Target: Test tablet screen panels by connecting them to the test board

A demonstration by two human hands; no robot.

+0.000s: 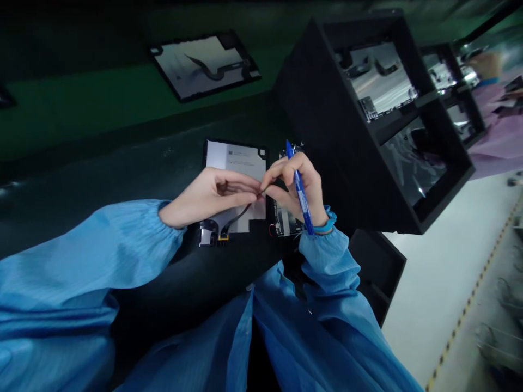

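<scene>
A screen panel with a pale back lies on the dark bench, and a dark flex cable rises from its lower edge. Over the panel, my left hand pinches the cable's upper end between thumb and fingers. My right hand meets it there, its thumb and index finger closed on the same end. A blue pen is also held in my right hand, pointing up past the knuckles. Beneath that hand lies an opened device body with a circuit board, partly covered by the hand.
Another panel with a cable lies farther back on the green surface. To the right stands a black divided rack holding several panels and parts. A black tray sits below it. A co-worker's pink sleeve shows at far right.
</scene>
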